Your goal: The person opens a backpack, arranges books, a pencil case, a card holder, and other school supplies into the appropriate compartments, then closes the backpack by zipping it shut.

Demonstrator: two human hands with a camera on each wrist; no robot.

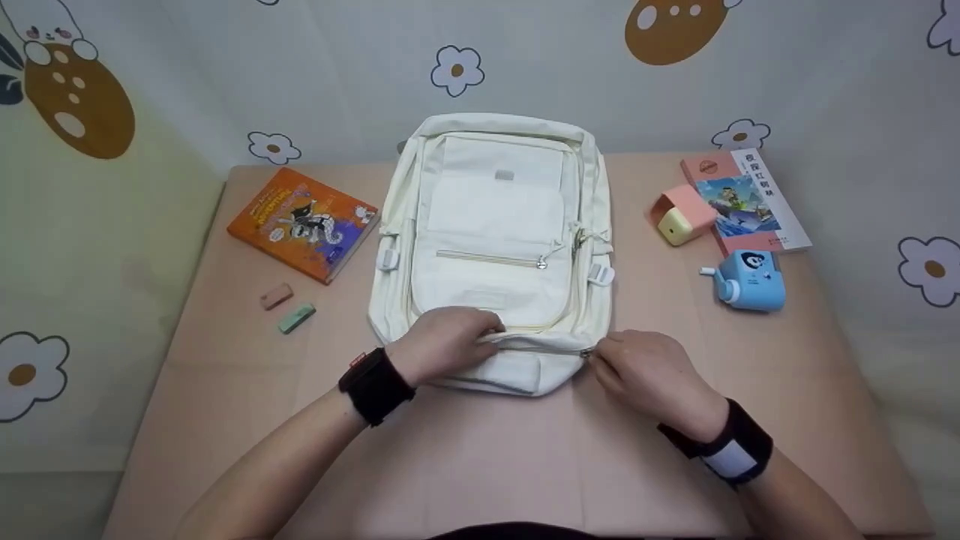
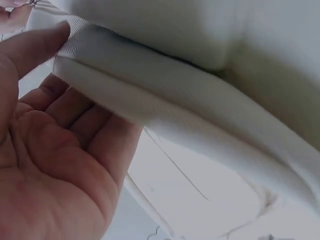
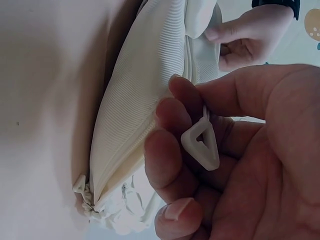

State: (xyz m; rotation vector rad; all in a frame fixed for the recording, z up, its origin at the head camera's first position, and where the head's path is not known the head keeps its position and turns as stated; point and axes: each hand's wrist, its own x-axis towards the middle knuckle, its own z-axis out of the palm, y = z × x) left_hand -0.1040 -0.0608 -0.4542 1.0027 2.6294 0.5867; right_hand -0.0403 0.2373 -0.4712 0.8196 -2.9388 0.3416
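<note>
A cream-white backpack point(image 1: 495, 206) lies on its back with its bottom end towards me. At its lower front edge my left hand point(image 1: 446, 341) pinches the fabric, the thumb on top and the fingers underneath, as the left wrist view shows along the padded edge point(image 2: 145, 102). My right hand point(image 1: 652, 371) is at the lower right corner, where a zip runs across the bottom. Between its thumb and index finger it pinches the cord of a zipper pull, whose white triangular loop point(image 3: 202, 145) hangs in the palm.
An orange book point(image 1: 300, 221), a pink eraser point(image 1: 277, 296) and a green eraser point(image 1: 297, 318) lie to the left. On the right are a pink-and-white book point(image 1: 750, 206), a pink-and-yellow box-like item point(image 1: 682, 215) and a blue crank pencil sharpener point(image 1: 752, 281). A patterned curtain hangs behind the table point(image 1: 480, 457).
</note>
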